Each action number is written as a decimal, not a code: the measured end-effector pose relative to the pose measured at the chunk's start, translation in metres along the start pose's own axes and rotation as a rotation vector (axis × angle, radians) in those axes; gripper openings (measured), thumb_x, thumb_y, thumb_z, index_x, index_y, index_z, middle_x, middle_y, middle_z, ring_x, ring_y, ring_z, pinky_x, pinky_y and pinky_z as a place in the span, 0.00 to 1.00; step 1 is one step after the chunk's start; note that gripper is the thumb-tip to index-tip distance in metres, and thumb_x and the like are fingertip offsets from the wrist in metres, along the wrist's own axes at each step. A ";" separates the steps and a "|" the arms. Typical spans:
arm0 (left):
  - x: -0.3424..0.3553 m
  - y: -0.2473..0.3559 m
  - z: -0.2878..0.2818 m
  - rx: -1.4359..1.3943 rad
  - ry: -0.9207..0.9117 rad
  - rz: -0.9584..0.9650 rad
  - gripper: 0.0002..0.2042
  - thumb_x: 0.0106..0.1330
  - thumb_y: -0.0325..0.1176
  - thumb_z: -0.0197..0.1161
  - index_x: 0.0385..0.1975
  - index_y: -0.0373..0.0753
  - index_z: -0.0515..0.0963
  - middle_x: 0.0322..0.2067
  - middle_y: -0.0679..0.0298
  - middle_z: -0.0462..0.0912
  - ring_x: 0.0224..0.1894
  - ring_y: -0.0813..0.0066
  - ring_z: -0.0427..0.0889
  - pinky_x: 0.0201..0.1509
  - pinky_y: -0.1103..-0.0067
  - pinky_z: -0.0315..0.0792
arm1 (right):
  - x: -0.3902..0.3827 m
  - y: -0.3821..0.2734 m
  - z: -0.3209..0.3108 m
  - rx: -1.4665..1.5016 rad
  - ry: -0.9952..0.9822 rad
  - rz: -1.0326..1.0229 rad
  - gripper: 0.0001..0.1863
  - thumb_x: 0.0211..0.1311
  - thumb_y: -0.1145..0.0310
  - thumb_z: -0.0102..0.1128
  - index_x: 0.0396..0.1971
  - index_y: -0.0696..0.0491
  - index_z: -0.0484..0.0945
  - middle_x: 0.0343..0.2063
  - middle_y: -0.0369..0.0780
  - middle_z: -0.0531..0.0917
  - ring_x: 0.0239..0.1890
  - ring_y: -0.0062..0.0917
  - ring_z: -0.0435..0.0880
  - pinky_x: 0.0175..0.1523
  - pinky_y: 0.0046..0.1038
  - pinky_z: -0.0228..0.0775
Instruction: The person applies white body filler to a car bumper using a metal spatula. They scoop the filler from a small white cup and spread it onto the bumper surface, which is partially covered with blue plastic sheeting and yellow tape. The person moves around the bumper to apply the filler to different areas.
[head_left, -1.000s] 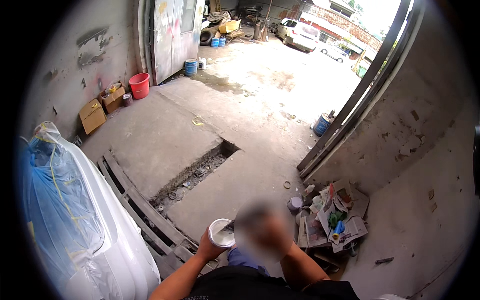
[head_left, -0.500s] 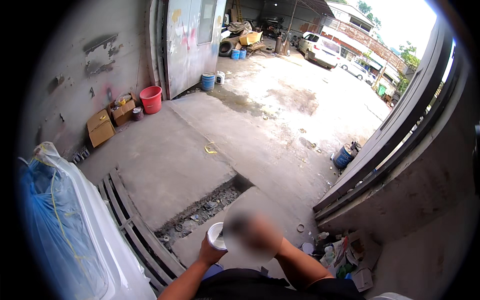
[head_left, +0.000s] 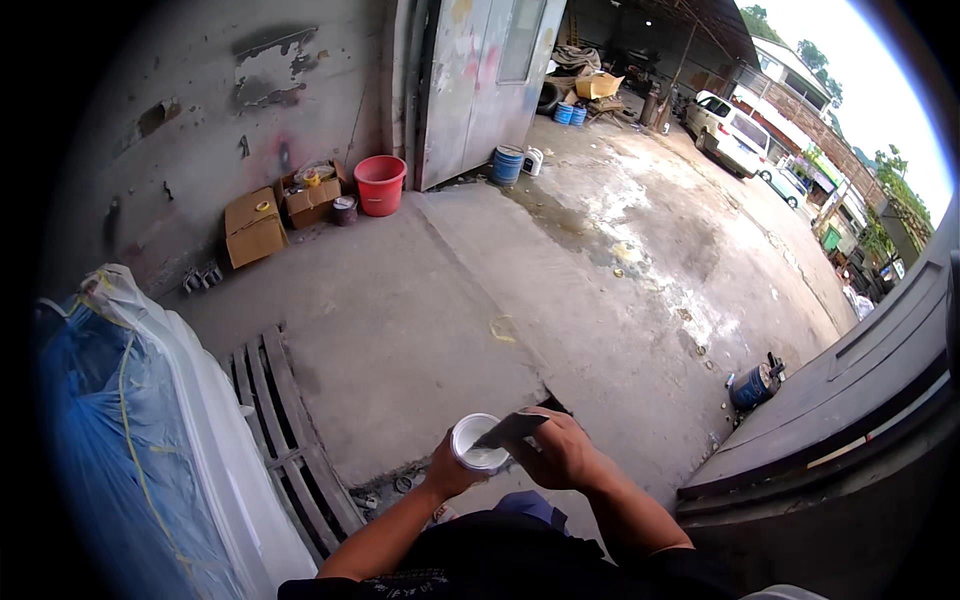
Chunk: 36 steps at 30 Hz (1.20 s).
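Can [head_left: 480, 457] with white contents is at the near centre, open top facing up, the left hand [head_left: 455, 468] wrapped around its left side. The right hand [head_left: 562, 455] grips a dark flat blade [head_left: 515, 428], its tip over the can's mouth; contact inside cannot be told. Slatted grating [head_left: 290, 450] lies to the near left, a red bucket [head_left: 380, 190] stands far left.

We see a black top [head_left: 520, 562] with black short sleeves [head_left: 680, 572] that leave the forearms [head_left: 628, 508] bare, small pale printing [head_left: 420, 583] toward its left side, blue-violet cloth [head_left: 533, 506] past its edge, and bare left hand [head_left: 454, 470] and right hand [head_left: 562, 452].
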<state>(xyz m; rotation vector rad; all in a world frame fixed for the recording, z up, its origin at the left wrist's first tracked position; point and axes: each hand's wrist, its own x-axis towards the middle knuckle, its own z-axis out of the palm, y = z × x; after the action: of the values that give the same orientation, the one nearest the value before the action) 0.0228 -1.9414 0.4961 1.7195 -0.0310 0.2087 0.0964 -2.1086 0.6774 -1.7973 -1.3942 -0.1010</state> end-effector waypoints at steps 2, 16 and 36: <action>0.036 0.014 -0.023 0.222 0.041 0.030 0.35 0.41 0.32 0.76 0.54 0.39 0.69 0.50 0.56 0.77 0.54 0.60 0.76 0.58 0.69 0.70 | 0.038 0.022 -0.019 0.019 0.090 0.084 0.09 0.55 0.80 0.59 0.37 0.58 0.73 0.29 0.46 0.81 0.29 0.38 0.83 0.32 0.31 0.74; 0.277 -0.083 -0.230 0.265 0.533 -0.133 0.34 0.46 0.35 0.76 0.55 0.38 0.69 0.51 0.56 0.76 0.55 0.63 0.76 0.58 0.71 0.70 | 0.382 0.298 0.062 0.492 -0.070 0.031 0.08 0.54 0.83 0.60 0.34 0.61 0.72 0.24 0.46 0.81 0.25 0.37 0.82 0.30 0.28 0.72; 0.447 -0.138 -0.609 0.205 0.765 -0.192 0.37 0.41 0.29 0.75 0.55 0.37 0.67 0.51 0.55 0.76 0.56 0.61 0.75 0.59 0.70 0.68 | 0.808 0.390 0.262 0.703 -0.449 -0.052 0.05 0.59 0.77 0.61 0.33 0.60 0.75 0.31 0.42 0.83 0.32 0.31 0.83 0.38 0.27 0.74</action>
<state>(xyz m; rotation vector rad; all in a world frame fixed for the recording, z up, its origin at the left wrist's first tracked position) 0.4072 -1.2771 0.5187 1.7309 0.7347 0.7314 0.6193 -1.3344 0.7143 -1.2225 -1.5229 0.7208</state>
